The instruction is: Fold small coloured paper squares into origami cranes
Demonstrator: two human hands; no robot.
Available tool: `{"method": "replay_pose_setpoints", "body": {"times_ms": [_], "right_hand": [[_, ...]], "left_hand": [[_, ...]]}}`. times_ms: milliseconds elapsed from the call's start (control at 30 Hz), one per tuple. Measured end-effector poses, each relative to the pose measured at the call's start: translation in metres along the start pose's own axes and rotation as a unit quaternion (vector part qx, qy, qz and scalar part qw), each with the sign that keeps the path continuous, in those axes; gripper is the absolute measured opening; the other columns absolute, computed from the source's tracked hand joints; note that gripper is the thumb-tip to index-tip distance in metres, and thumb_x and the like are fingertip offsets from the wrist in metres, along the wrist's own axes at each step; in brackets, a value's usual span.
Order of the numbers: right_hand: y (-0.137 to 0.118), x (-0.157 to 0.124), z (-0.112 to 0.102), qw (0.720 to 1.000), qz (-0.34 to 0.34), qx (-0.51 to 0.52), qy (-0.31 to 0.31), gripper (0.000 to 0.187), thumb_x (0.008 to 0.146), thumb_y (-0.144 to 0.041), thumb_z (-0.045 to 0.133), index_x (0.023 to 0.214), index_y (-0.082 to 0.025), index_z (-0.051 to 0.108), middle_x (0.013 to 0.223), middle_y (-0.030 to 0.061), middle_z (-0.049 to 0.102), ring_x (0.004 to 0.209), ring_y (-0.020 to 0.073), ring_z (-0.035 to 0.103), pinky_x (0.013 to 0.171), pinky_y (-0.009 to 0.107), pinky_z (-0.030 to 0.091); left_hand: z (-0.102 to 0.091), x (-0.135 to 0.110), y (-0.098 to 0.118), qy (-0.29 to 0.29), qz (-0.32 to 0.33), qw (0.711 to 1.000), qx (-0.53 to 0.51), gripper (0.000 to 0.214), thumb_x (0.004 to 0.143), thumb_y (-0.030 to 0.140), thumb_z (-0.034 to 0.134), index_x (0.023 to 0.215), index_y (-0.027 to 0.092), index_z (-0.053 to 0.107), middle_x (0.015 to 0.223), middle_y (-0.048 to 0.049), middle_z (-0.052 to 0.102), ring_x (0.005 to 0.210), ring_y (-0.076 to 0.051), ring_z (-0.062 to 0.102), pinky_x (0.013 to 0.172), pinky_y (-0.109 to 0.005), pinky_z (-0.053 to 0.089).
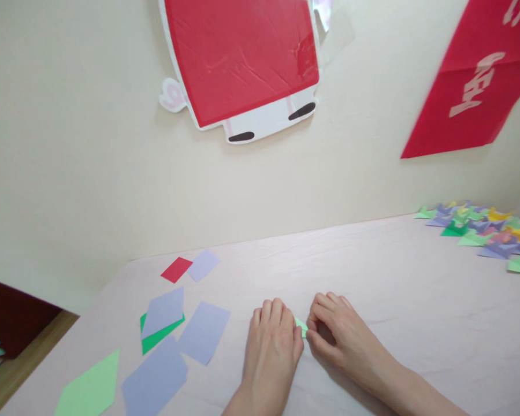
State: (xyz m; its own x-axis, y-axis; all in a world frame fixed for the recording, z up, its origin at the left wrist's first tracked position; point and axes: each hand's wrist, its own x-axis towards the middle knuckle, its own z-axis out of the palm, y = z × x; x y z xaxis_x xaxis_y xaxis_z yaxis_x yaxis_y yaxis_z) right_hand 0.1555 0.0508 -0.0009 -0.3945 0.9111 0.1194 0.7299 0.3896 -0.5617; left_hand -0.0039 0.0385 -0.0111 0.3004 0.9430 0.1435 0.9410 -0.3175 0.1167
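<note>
A small piece of folded light green paper lies on the pale cloth-covered surface, mostly hidden by my fingers. My left hand rests over its left side, the thumb pressed against the paper and the fingers curled down. At its right end, my right hand has thumb and forefinger pinched together at the paper's edge. How the paper is folded underneath my fingers cannot be seen.
Flat paper sheets lie to the left: a red one, several lilac ones, a dark green one and a light green one. Many folded colourful paper pieces cluster at the far right, by the wall.
</note>
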Motion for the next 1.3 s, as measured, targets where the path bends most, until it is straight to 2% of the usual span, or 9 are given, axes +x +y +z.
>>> {"method": "replay_pose_setpoints", "body": {"times_ms": [167, 300, 600, 800, 1000, 1167, 1300], "right_hand": [[0.001, 0.0, -0.002, 1.0, -0.023, 0.021, -0.002, 0.013, 0.084, -0.007, 0.053, 0.08, -0.019, 0.055, 0.084, 0.0022, 0.059, 0.082, 0.0194, 0.05, 0.076, 0.035, 0.035], [0.003, 0.0, -0.004, 0.998, -0.031, 0.048, -0.018, 0.023, 0.082, -0.001, 0.05, 0.087, -0.022, 0.06, 0.087, 0.0015, 0.061, 0.085, 0.0196, 0.051, 0.078, 0.035, 0.035], [0.004, 0.001, -0.002, 0.998, 0.0, 0.065, -0.006, 0.025, 0.078, -0.001, 0.05, 0.082, -0.022, 0.064, 0.082, 0.0009, 0.062, 0.084, 0.0195, 0.052, 0.078, 0.035, 0.034], [-0.006, 0.003, 0.004, 0.998, 0.034, 0.043, 0.019, 0.01, 0.08, -0.011, 0.059, 0.076, -0.021, 0.062, 0.079, 0.0015, 0.06, 0.082, 0.0205, 0.052, 0.077, 0.036, 0.033], [-0.002, 0.001, 0.007, 0.999, 0.024, 0.044, 0.017, 0.016, 0.081, -0.006, 0.056, 0.081, -0.021, 0.062, 0.084, 0.0014, 0.061, 0.084, 0.0202, 0.051, 0.078, 0.036, 0.031], [-0.001, 0.001, 0.007, 0.999, 0.02, 0.037, 0.013, 0.017, 0.081, -0.006, 0.055, 0.082, -0.022, 0.062, 0.084, 0.0016, 0.061, 0.085, 0.0204, 0.052, 0.078, 0.036, 0.031], [-0.001, 0.0, 0.008, 0.999, 0.016, 0.037, 0.023, 0.016, 0.082, -0.007, 0.056, 0.083, -0.022, 0.062, 0.085, 0.0018, 0.062, 0.086, 0.0204, 0.053, 0.077, 0.035, 0.032]], "left_hand": [[0.0, 0.001, 0.001, 0.005, -0.002, 1.0, 0.015, 0.013, 0.085, 0.009, 0.051, 0.086, 0.019, 0.059, 0.094, -0.0048, 0.058, 0.092, -0.026, 0.051, 0.079, -0.044, 0.045], [-0.001, 0.0, 0.001, 0.002, -0.002, 1.0, 0.006, 0.014, 0.085, 0.009, 0.051, 0.087, 0.019, 0.06, 0.094, -0.0043, 0.058, 0.091, -0.026, 0.051, 0.079, -0.044, 0.044], [-0.002, -0.001, -0.001, -0.002, -0.011, 0.999, -0.041, 0.014, 0.086, 0.008, 0.05, 0.088, 0.02, 0.056, 0.093, -0.0028, 0.055, 0.091, -0.025, 0.048, 0.08, -0.041, 0.041], [-0.005, -0.002, -0.002, -0.016, -0.021, 0.997, -0.078, 0.013, 0.087, 0.009, 0.053, 0.09, 0.021, 0.055, 0.096, -0.0026, 0.055, 0.094, -0.024, 0.047, 0.082, -0.04, 0.04], [-0.007, -0.004, -0.001, -0.025, -0.033, 0.995, -0.093, 0.021, 0.086, 0.003, 0.047, 0.092, 0.021, 0.055, 0.098, -0.0026, 0.056, 0.095, -0.023, 0.048, 0.085, -0.039, 0.038], [-0.012, -0.009, -0.003, -0.015, -0.031, 0.988, -0.149, 0.029, 0.085, -0.001, 0.039, 0.092, 0.023, 0.053, 0.097, -0.0014, 0.056, 0.094, -0.021, 0.048, 0.085, -0.038, 0.037], [-0.013, -0.011, -0.002, -0.004, -0.029, 0.985, -0.172, 0.016, 0.089, 0.009, 0.044, 0.092, 0.023, 0.051, 0.099, -0.002, 0.055, 0.095, -0.022, 0.047, 0.088, -0.04, 0.036]]}}
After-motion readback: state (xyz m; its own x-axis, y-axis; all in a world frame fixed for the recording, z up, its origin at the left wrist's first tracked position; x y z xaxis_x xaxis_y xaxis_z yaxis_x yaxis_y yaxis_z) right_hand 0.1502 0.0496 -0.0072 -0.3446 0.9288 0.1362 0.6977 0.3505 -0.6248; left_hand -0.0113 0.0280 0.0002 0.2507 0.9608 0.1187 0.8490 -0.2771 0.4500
